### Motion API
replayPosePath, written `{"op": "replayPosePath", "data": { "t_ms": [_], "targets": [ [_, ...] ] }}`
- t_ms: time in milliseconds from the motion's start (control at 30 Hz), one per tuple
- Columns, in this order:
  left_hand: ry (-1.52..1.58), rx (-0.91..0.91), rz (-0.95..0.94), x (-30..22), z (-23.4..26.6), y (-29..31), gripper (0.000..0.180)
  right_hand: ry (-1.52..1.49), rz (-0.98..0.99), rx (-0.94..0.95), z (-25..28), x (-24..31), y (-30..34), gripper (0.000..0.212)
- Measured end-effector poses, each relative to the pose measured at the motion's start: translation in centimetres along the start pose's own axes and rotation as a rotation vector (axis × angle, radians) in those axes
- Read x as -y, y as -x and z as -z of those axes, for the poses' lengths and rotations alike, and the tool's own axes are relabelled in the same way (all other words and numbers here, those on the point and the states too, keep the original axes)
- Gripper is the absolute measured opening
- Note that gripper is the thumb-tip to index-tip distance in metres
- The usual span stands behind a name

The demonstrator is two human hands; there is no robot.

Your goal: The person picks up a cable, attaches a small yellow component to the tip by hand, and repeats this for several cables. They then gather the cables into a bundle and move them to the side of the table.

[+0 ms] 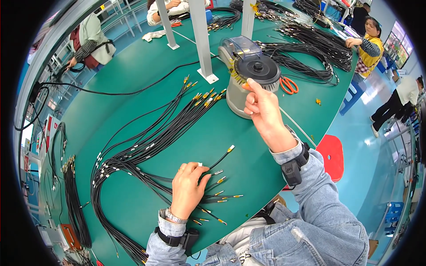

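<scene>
My left hand [188, 186] is closed around a thin black cable [218, 160], whose white-and-amber tip points up and right. Other loose cable ends fan out beside and below that hand. They belong to a large cable bundle [100, 177] curving across the table, with amber-wrapped ends at its upper right. Raised at the front of a grey round tape dispenser [237, 101] with a black disc top, my right hand [265, 108] has thumb and index finger pinched. A small piece of amber tape [246, 87] shows at those fingertips. More amber strips [235, 73] stick out along the disc's left edge.
Orange-handled scissors [289, 85] lie right of the dispenser. Metal posts [202, 44] stand on the green table [133, 106], and a power cord crosses it. More cable coils [306, 62] lie at the far right. A red stool [333, 157] stands beside the table; co-workers are around.
</scene>
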State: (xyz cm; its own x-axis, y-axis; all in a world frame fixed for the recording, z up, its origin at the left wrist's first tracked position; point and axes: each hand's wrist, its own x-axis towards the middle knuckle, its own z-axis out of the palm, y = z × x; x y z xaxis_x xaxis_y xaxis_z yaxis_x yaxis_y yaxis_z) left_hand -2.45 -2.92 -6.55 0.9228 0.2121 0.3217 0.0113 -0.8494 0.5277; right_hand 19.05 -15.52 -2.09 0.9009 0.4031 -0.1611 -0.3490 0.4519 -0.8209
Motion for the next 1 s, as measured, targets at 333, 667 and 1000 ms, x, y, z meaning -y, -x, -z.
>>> {"op": "replayPosePath", "data": {
  "t_ms": [333, 667, 1000],
  "targets": [
    [-0.061, 0.064, -0.024, 0.6, -0.7, -0.2, 0.016, 0.079, 0.131, -0.057, -0.3, -0.9, -0.4, 0.020],
    [-0.010, 0.143, -0.024, 0.6, -1.0, -0.7, 0.013, 0.103, 0.434, 0.138, -2.5, -0.4, 1.3, 0.014],
    [0.438, -0.096, 0.250, 1.3, -0.6, -0.1, 0.010, 0.338, 0.100, 0.565, -0.7, -4.2, 6.5, 0.009]
  ]
}}
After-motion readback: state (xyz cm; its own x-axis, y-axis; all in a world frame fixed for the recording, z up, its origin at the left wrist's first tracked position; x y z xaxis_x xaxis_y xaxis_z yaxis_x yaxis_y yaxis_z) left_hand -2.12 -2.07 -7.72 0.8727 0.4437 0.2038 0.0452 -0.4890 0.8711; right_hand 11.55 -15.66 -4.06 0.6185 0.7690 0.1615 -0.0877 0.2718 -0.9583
